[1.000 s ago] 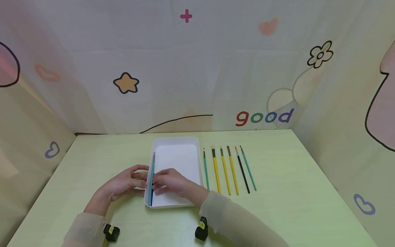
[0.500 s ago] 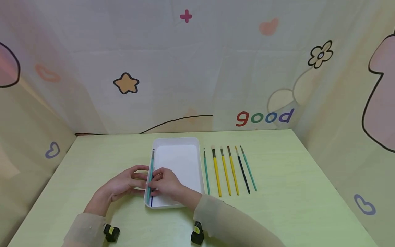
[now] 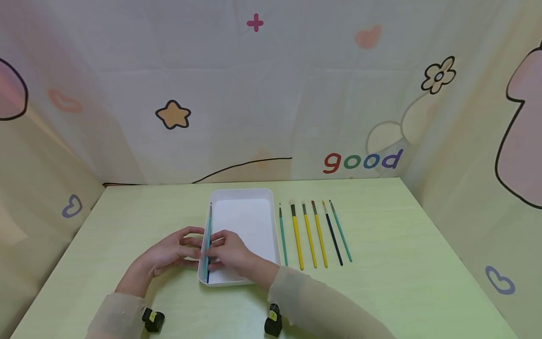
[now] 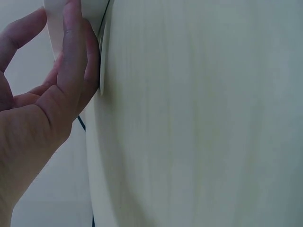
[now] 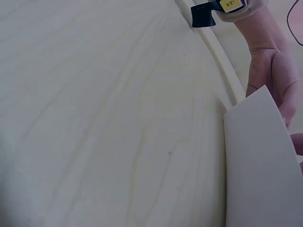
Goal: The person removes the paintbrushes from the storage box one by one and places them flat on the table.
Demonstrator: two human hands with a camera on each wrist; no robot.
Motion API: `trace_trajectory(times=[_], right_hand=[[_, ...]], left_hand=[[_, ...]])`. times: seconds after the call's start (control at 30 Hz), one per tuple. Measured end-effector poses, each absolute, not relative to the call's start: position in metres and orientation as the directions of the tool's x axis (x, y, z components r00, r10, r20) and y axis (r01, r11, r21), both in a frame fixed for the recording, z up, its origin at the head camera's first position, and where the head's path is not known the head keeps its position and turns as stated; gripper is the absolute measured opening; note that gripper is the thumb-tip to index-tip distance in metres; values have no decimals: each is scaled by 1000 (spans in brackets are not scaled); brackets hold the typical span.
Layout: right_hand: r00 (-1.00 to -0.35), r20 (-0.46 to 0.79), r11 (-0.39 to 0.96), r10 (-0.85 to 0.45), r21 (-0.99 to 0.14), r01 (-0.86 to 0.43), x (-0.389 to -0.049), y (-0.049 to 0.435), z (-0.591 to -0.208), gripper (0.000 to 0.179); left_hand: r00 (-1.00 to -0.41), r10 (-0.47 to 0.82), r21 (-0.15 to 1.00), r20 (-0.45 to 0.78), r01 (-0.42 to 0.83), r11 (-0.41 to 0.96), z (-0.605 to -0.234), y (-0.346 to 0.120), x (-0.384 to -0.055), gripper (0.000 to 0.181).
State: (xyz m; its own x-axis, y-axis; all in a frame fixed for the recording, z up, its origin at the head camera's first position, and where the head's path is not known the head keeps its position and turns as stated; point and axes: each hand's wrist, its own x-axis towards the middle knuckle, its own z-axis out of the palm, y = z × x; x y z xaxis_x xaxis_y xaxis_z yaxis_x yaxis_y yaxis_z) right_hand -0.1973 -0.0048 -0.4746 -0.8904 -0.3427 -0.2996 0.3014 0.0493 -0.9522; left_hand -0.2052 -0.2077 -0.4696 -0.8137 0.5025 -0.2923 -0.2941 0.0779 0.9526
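A white tray [image 3: 245,216] lies on the table, with a teal paintbrush [image 3: 209,226] lengthwise along its left wall. My right hand [image 3: 235,256] reaches into the tray and pinches this brush by its handle between thumb and fingers. Just beside it, the end of a dark blue handle [image 3: 208,278] shows; the rest is covered. Outside the tray, my left hand [image 3: 173,252] rests its loosely bent fingers against the left wall. The left wrist view shows those fingers [image 4: 73,52] at the tray's side. In the right wrist view, the tray's outer wall [image 5: 260,165] hides most of the work.
Right of the tray, several paintbrushes lie in a row: a teal brush [image 3: 282,235], yellow brushes [image 3: 297,235], a black brush [image 3: 333,235] and another teal brush [image 3: 341,233]. A printed curtain [image 3: 271,117] encloses the table [image 3: 402,263] at the back and sides.
My right hand has moved slightly left and taken hold of the teal brush, which has slid a little toward the tray's far end. My left hand has stayed in place.
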Motion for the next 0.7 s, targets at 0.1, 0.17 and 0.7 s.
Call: trace_trajectory(times=[0.1, 0.17, 0.7], right_hand=[[-885, -304, 38, -353, -950, 311, -198, -2, -474, 30], [-884, -300, 20, -358, -949, 314, -198, 1, -472, 30], [-859, -319, 29, -400, -941, 336, -186, 28, -455, 32]], left_hand=[[-815, 497, 951, -299, -298, 84, -470, -208, -205, 77], [-817, 489, 949, -305, -301, 90, -470, -208, -205, 76], [-836, 460, 953, -300, -280, 112, -468, -205, -202, 75]])
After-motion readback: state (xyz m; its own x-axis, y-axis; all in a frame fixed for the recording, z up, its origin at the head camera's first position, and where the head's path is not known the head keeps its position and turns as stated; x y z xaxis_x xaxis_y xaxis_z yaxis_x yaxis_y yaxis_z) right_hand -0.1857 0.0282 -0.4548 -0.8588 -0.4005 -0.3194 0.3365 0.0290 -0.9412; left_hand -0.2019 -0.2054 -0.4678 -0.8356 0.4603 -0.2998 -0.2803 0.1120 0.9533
